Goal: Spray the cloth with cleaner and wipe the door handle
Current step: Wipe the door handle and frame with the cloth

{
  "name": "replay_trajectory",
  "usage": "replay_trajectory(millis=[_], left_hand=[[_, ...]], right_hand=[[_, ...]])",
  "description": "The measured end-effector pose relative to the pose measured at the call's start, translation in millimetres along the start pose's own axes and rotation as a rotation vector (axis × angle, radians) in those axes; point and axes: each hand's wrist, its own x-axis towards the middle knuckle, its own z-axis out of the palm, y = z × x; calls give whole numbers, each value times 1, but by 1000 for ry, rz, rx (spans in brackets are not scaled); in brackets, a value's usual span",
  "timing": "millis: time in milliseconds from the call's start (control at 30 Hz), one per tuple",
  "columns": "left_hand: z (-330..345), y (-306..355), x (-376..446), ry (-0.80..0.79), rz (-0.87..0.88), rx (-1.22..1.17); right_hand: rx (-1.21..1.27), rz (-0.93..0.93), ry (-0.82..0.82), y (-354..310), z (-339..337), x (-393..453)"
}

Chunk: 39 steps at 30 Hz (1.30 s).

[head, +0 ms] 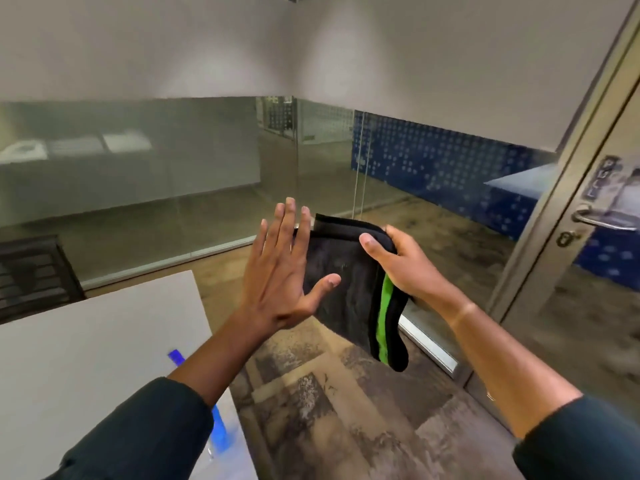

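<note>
My right hand grips the top edge of a folded black cloth with a green stripe, which hangs in front of me. My left hand is flat with fingers spread, its palm and thumb against the cloth's left side. A metal door handle sits on the glass door at the far right, apart from both hands. A blue object, largely hidden by my left sleeve, rests on the white table; whether it is the spray bottle I cannot tell.
A white table fills the lower left. Glass partitions stand ahead. The door frame rises on the right with a keyhole below the handle. Patterned carpet covers the floor. A dark slatted object sits at the left.
</note>
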Motion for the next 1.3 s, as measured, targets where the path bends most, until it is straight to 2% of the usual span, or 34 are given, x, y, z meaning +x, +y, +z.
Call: replay_trajectory(millis=[133, 300, 400, 533, 867, 967, 1067, 1300], left_hand=[[37, 55, 37, -10, 62, -47], [89, 120, 85, -21, 144, -99], [117, 155, 110, -32, 193, -140], [150, 195, 140, -54, 238, -202], [243, 251, 237, -74, 408, -326], [277, 257, 273, -84, 463, -363], [307, 261, 308, -110, 519, -413], [358, 281, 378, -119, 643, -500]], right_hand=[[247, 107, 66, 25, -66, -9], [248, 162, 98, 59, -153, -13], [168, 197, 151, 80, -196, -12], [29, 206, 335, 112, -239, -10], [-714, 95, 486, 172, -319, 17], [-757, 38, 509, 187, -339, 33], [-774, 16, 603, 202, -351, 53], [-804, 89, 859, 226, -379, 85]])
